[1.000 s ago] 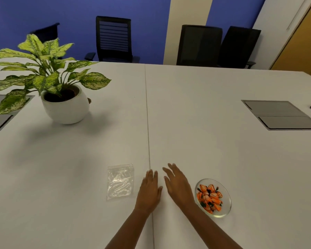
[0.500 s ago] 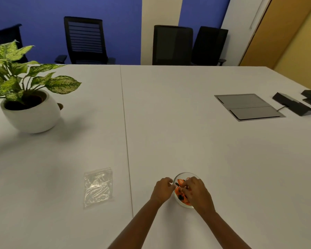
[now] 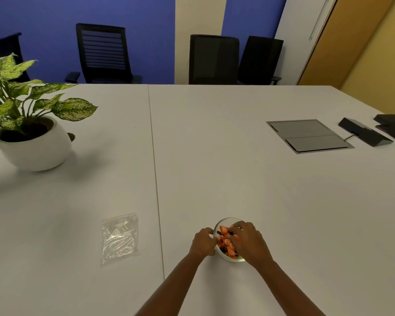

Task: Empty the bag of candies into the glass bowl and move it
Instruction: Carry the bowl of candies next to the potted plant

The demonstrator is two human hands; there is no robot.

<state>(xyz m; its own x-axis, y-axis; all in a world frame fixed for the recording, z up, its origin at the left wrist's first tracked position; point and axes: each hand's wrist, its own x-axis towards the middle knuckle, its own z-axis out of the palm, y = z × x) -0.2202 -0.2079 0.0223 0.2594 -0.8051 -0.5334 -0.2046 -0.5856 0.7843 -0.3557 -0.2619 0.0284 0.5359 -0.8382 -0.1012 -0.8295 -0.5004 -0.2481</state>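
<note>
A small glass bowl [image 3: 224, 221] full of orange and black wrapped candies [image 3: 225, 241] sits on the white table near the front edge. My left hand [image 3: 203, 242] grips the bowl's left rim. My right hand [image 3: 249, 244] wraps over its right side and covers part of the candies. A clear plastic bag [image 3: 120, 238], flat and empty, lies on the table to the left of the bowl, apart from both hands.
A potted plant in a white pot [image 3: 32, 147] stands at the far left. A grey cable hatch [image 3: 308, 135] is set into the table at the right, with black devices [image 3: 365, 132] beyond it. Office chairs [image 3: 103, 53] line the far edge.
Both hands went from lying flat on the table beside the bowl to clasping the bowl on either side. The camera view shifted to the right.
</note>
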